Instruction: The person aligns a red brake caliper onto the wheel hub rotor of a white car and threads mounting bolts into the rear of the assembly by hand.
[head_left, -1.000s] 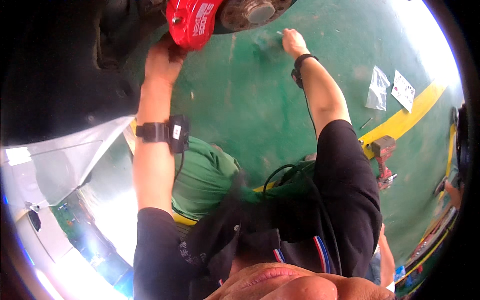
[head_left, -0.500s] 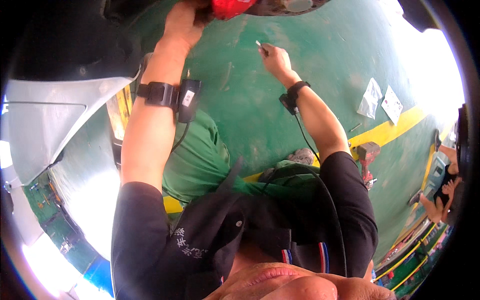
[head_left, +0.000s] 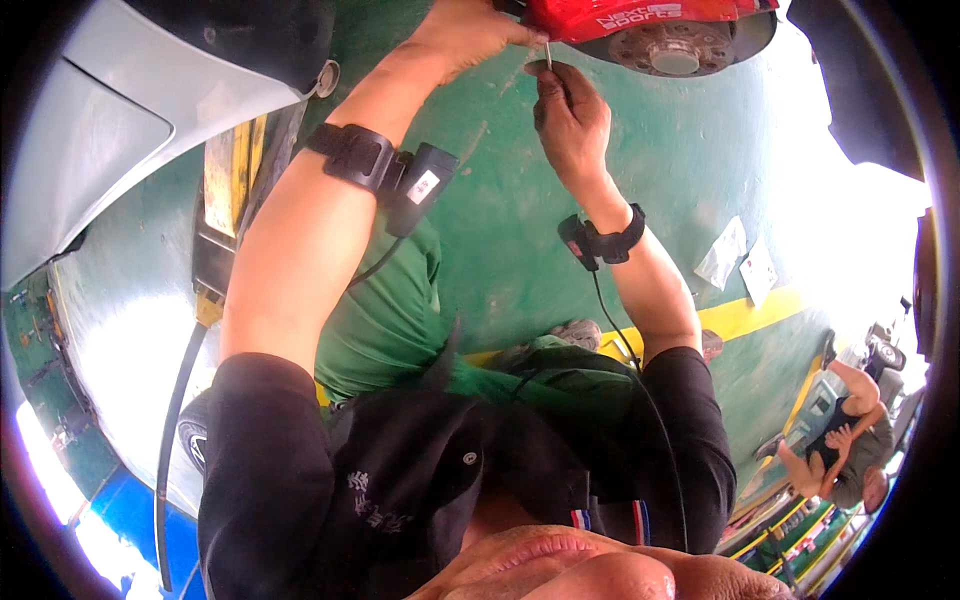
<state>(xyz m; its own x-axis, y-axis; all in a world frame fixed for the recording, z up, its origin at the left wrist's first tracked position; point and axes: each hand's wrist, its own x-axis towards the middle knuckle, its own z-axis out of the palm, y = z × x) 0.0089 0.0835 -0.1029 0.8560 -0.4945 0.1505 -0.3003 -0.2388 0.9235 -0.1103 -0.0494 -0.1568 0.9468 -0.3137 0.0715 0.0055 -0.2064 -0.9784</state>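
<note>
Silvery rod in right hand, fingertips pinched.

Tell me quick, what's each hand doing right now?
Left hand: up at the red brake caliper; whether it's gripping cannot be told.
Right hand: closed, holding a thin metal rod.

A yellow stripe crosses the green floor.

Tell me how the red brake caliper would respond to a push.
The red brake caliper looks blocky and thick, so it would probably feel stiff and heavy. Its glossy surface may be slippery. Sitting over the brake disc, it may shift little.
</note>
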